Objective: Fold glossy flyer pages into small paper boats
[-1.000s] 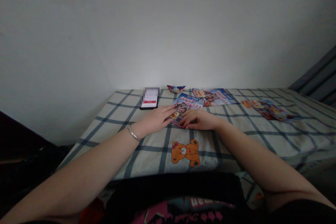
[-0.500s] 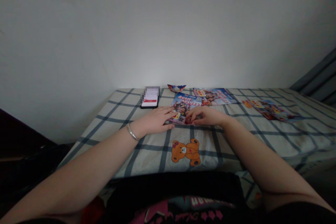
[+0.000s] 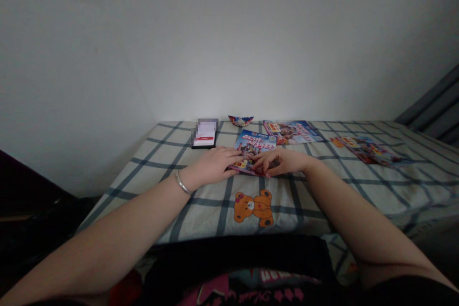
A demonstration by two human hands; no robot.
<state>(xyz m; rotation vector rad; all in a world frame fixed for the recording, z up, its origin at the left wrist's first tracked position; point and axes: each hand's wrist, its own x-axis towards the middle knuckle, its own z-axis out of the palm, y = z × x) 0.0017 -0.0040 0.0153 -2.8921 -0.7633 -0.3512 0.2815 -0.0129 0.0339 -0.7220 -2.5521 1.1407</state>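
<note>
A colourful printed flyer (image 3: 256,142), blue at the top with white lettering and a yellow label, lies in front of me on the checked cloth. My left hand (image 3: 217,165), with a silver bangle at the wrist, rests flat, its outstretched fingers over the flyer's left side. At the lower right corner, my right hand (image 3: 281,161) touches the sheet with bent fingertips; its thumb and fingers are apart. Part of the flyer's lower half is covered by both hands.
A phone (image 3: 204,135) with a lit screen lies back left. Behind the flyer is a crumpled or folded colourful piece (image 3: 241,121). More flyers lie right, one near the wall (image 3: 296,132) and others farther out (image 3: 375,150). The checked cloth (image 3: 201,210) bears a bear print.
The flyer between my hands has shifted slightly towards me. My right hand's fingers have spread a little and moved slightly nearer; my left hand stays nearly in place.
</note>
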